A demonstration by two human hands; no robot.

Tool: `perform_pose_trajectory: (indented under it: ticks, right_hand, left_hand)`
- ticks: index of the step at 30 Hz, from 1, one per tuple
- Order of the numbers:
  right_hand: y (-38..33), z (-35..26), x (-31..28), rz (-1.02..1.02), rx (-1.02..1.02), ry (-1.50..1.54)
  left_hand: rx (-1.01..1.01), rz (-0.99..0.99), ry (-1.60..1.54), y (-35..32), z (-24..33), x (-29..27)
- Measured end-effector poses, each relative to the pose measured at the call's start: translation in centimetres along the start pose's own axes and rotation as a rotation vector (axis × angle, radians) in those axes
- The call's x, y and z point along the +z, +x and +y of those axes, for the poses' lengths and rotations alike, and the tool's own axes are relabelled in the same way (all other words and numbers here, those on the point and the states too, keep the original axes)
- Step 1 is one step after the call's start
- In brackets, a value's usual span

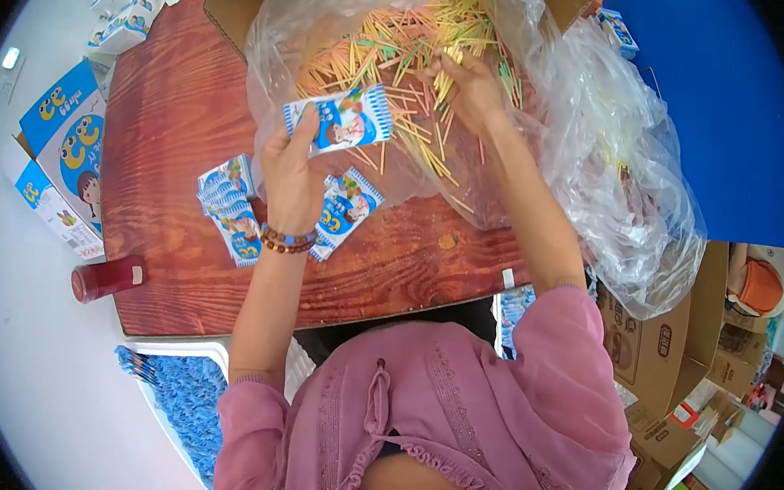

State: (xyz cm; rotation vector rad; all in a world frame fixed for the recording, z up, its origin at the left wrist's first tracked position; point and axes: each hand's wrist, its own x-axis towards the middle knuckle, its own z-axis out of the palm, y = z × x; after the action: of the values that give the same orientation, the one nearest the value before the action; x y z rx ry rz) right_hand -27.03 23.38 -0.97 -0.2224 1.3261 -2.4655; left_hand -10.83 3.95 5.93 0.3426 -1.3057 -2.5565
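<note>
In my left hand [293, 171] is a blue-and-white printed packet [354, 122], thumb on top, held level above the table. A heap of thin coloured sticks [394, 42], mostly yellow with pink, orange and green, lies on a clear plastic sheet. My right hand [476, 93] is at the right side of this heap, fingers closed round a few yellow sticks [444, 85]. Below my left hand, more packets lie flat: an overlapping row [231, 209] to the left of the wrist and several others [351, 207] to its right, partly hidden by the wrist.
The reddish wooden table [170, 145] carries a cardboard box [236, 2] at the back. Crumpled clear plastic [615, 161] hangs over its right side. Printed cartons [73, 146] and a red jar [108, 280] are at the left. A white bin of blue packets [186, 404] stands below.
</note>
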Motion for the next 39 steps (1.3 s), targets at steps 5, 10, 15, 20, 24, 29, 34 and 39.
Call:
perform_pose_trajectory:
  ticks: [5,10,15,20,24,29,34,39]
  right_hand:
    - [-4.6,2.7,0.0,-0.001,-0.157,-0.691]
    - [-6.1,4.6,-0.6,0.023,-0.277,-1.011]
    - [-6.2,4.1,-0.2,-0.041,-0.421,-1.272]
    - [-6.9,3.2,-0.3,0.011,-0.326,-1.224]
    - [-7.6,0.7,2.4,0.073,-0.134,-0.839]
    - [-9.4,-0.7,8.4,-0.005,-0.207,0.166]
    - [-11.2,0.4,12.2,-0.111,-0.355,0.272]
    - [-12.2,1.1,14.2,-0.178,-0.467,0.187]
  left_hand:
    - [0.000,0.047,-0.128,-3.7,-1.3,-2.1]
    - [-0.033,0.107,-0.225,-5.9,-2.0,-2.5]
    - [-0.056,0.129,-0.220,-6.9,-2.7,-3.3]
    - [-0.053,0.161,-0.233,-6.9,-4.0,-3.4]
    - [-0.051,0.166,-0.245,-6.7,-4.7,-2.8]
    - [-0.039,0.141,-0.288,-6.5,-5.2,-1.7]
    - [-0.038,0.151,-0.309,-6.9,-4.8,-1.3]
    - [-0.006,0.187,-0.322,-7.3,-3.9,-1.6]
